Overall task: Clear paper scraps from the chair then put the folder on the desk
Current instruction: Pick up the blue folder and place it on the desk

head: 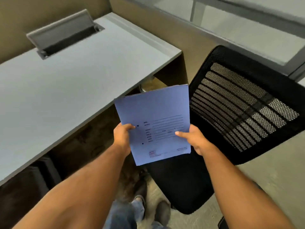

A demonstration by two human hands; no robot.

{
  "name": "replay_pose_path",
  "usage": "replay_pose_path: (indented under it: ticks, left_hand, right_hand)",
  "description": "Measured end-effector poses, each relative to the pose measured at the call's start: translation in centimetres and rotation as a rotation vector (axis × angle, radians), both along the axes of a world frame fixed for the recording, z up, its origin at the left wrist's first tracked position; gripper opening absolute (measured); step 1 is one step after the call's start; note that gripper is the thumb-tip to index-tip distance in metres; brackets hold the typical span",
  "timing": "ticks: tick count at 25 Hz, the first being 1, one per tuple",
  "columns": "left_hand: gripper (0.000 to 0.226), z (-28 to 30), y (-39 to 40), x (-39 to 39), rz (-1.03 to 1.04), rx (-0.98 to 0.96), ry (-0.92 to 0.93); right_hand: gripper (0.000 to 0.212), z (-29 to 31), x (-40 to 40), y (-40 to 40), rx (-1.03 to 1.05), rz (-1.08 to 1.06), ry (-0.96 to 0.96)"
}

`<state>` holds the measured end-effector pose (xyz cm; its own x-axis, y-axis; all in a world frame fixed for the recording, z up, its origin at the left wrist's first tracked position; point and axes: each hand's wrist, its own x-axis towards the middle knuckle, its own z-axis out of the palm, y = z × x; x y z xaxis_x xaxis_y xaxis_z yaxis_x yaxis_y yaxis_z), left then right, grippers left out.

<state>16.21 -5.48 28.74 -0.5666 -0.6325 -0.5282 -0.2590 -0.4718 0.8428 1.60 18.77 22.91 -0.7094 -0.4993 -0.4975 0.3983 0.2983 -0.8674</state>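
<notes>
Head view, looking down. Both hands are holding a light-blue folder (152, 123) in the air, above the front of the chair seat and just beside the desk's near edge. The left hand (123, 138) is gripping the folder's lower left edge, thumb curled over the printed cover; the right hand (196, 140) is gripping the lower right edge, thumb lying flat across the ruled form lines. The folder is tilting slightly, its cover facing the camera — printed lines, two punched holes and a small red mark are showing, though the text is too blurred to read.

The black office chair (184, 184) is standing to the right, its seat partly hidden behind the folder and its mesh backrest (244, 103) leaning away toward a glass partition (247, 30). The visible part of the seat is showing no scraps. The grey desk (74, 83) is lying to the left, its top bare save for a raised cable-hatch flap (62, 30) near the far edge. Below, the person's shoes (162, 210) and jeans are standing on the floor between desk and chair.
</notes>
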Motion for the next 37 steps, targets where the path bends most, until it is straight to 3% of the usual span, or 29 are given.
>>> replay_pose_path:
  ticks: [6, 13, 17, 27, 37]
  left_hand:
    - [0.015, 7.0, -4.2, 4.0, 0.173, -0.181, 0.135]
    - [0.022, 12.0, -12.5, 12.2, 0.352, -0.317, 0.169]
    - [0.012, 11.8, -17.8, 17.8, 0.432, -0.384, 0.103]
    - [0.015, 10.6, -33.0, 31.1, 0.639, -0.414, 0.035]
    - [0.014, 9.7, -47.7, 40.7, 0.741, -0.426, -0.040]
  right_hand:
    - [0.041, 6.6, 1.5, -7.6, -0.138, -0.020, 0.159]
    - [0.032, 12.2, 5.7, -19.6, -0.218, 0.127, 0.226]
    - [0.034, 14.4, 9.3, -27.2, -0.254, 0.192, 0.228]
    - [0.046, 18.6, 21.6, -47.2, -0.220, 0.315, 0.246]
    - [0.047, 17.7, 30.5, -62.6, -0.115, 0.418, 0.387]
